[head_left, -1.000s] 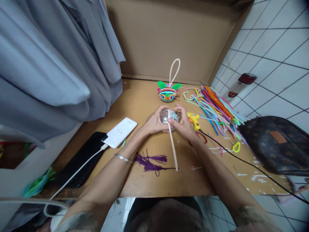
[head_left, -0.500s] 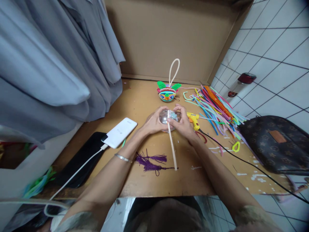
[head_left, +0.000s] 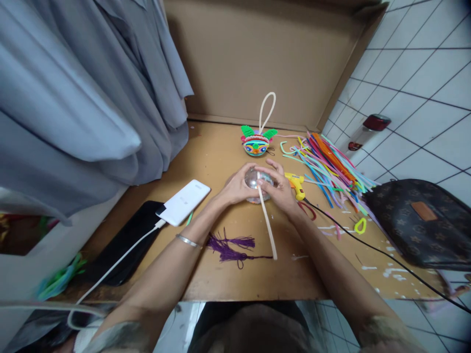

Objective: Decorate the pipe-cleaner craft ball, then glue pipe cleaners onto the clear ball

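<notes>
Between my two hands is a clear plastic ball (head_left: 251, 178), shiny and see-through. My left hand (head_left: 238, 185) wraps its left side. On the other side my right hand (head_left: 279, 189) grips it, the thumb pressing a cream pipe cleaner (head_left: 268, 220) against the ball's front. The strip's loose end hangs toward me and reaches down near the cord of the purple tassels (head_left: 230, 249). Just behind my hands stands a colourful lion-head ornament (head_left: 255, 144) with green ears and a cream loop on top.
A yellow glue gun (head_left: 296, 185) lies right of my hands, its black cord running right. Beyond it are many-coloured pipe cleaners (head_left: 331, 164) and a brown bag (head_left: 423, 220). At left lie a white power bank (head_left: 186, 201) with a cable and a black tablet-like slab (head_left: 125, 250). A grey curtain (head_left: 91, 88) hangs left.
My right hand's fingers have moved left over the top of the ball. The strip's lower end has swung slightly right. My left hand holds its grip.
</notes>
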Motion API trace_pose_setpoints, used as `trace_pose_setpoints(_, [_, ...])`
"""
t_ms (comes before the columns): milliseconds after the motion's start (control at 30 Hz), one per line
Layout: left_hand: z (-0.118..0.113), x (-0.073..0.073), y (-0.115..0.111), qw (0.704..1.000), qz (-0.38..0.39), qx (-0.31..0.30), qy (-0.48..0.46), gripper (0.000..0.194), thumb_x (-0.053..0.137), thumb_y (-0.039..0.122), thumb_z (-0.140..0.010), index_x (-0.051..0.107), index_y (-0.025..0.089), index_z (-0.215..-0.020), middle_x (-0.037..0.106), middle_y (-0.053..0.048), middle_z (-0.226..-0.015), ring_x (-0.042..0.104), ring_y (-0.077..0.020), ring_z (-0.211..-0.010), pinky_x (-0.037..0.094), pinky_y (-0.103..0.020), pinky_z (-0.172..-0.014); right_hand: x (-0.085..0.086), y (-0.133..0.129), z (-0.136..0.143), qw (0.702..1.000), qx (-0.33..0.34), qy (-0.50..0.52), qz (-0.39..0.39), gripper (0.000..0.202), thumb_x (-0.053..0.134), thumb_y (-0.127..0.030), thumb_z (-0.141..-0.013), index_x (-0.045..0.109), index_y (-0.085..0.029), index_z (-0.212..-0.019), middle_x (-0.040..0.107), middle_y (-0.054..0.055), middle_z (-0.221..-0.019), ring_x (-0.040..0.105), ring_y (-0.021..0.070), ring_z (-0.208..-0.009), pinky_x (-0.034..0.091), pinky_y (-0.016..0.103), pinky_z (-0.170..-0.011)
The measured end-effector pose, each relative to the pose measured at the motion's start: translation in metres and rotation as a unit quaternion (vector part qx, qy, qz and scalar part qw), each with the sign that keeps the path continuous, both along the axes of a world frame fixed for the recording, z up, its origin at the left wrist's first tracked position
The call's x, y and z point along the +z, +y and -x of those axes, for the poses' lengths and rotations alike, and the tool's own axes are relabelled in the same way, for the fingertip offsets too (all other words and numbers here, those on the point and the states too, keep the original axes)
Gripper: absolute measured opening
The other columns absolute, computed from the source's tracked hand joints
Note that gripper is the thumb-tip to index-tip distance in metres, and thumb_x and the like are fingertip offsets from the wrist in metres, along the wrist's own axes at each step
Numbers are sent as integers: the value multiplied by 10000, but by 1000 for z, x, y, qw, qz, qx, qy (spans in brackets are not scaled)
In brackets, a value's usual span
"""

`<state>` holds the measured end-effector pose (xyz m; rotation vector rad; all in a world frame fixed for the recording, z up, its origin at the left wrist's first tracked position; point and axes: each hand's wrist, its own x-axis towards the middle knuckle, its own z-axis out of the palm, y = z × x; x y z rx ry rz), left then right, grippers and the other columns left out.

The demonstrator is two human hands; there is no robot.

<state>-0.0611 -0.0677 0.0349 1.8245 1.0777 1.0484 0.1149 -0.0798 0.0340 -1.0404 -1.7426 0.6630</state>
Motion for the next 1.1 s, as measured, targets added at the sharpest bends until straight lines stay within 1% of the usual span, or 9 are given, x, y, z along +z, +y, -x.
trace_pose_setpoints(100, [-1, 5, -2, 1000, 13, 7, 14, 759, 853, 437, -589, 542, 239, -1252, 673, -42, -1149, 657, -246, -1028, 535, -405, -952, -1, 1, -1, 1000, 5, 7, 5, 325, 674, -513, -853, 773, -314, -1089, 480, 62, -1489, 389, 303, -1481, 417, 515, -1173])
trace_pose_setpoints(167, [-2, 8, -3, 1000, 20, 11, 20, 726, 846, 429, -587, 548, 243, -1223, 670, -31, -1123, 653, -241, -1006, 535, -401, -941, -2, 2, -3, 1000, 9, 1, 8, 338, 655, -534, -870, 773, -305, -1089, 484, 64, -1493, 380, 297, -1490, 408, 506, -1182])
trace_pose_setpoints(333, [0, 9, 0, 999, 44, 15, 14, 700, 827, 394, -604, 539, 239, -1223, 667, -37, -1083, 641, -232, -963, 537, -408, -916, 0, 0, -7, 999, 42, -8, 33, 358, 600, -513, -912, 744, -321, -1178, 501, 54, -1491, 365, 284, -1501, 321, 522, -1241])
trace_pose_setpoints(500, [2, 4, 5, 998, 61, 27, 2, 749, 863, 428, -562, 548, 244, -1216, 667, -36, -1069, 638, -242, -987, 529, -409, -922, 8, -7, -11, 993, 94, -10, 70, 408, 597, -469, -905, 682, -356, -1288, 459, 28, -1535, 341, 273, -1519, 304, 529, -1254])
trace_pose_setpoints(600, [3, 2, 7, 997, 66, 15, -41, 716, 860, 398, -574, 552, 235, -1199, 672, -33, -1054, 647, -227, -980, 533, -393, -915, 11, -9, -12, 988, 142, -55, 37, 591, 693, -516, -833, 604, -327, -1386, 442, 77, -1542, 355, 300, -1509, 283, 548, -1258])
trace_pose_setpoints(733, [2, 2, 7, 989, 103, -8, -106, 685, 873, 402, -564, 549, 223, -1140, 670, -14, -981, 645, -186, -903, 542, -350, -857, 9, -8, -9, 982, 138, -127, -17, 805, 789, -492, -752, 490, -317, -1479, 425, 112, -1547, 348, 327, -1506, 279, 581, -1251])
trace_pose_setpoints(833, [0, 3, 6, 982, 131, -8, -135, 665, 884, 381, -545, 556, 218, -1100, 656, 10, -940, 634, -157, -856, 536, -319, -832, 6, -7, -7, 978, 136, -154, -26, 876, 807, -453, -735, 434, -317, -1516, 392, 120, -1573, 329, 346, -1515, 285, 604, -1238])
trace_pose_setpoints(967, [0, 6, 5, 971, 165, -20, -172, 687, 896, 359, -508, 547, 201, -1079, 639, 18, -920, 618, -140, -831, 519, -302, -820, 4, -6, -6, 975, 146, -166, -35, 957, 832, -451, -709, 392, -299, -1544, 382, 134, -1582, 315, 367, -1517, 269, 617, -1240])
trace_pose_setpoints(1100, [0, 9, 4, 966, 180, -30, -183, 696, 894, 349, -500, 534, 199, -1077, 633, 19, -907, 615, -141, -823, 508, -304, -814, 4, -7, -5, 976, 136, -163, -45, 949, 833, -444, -709, 393, -318, -1541, 393, 119, -1575, 337, 364, -1499, 285, 614, -1235])
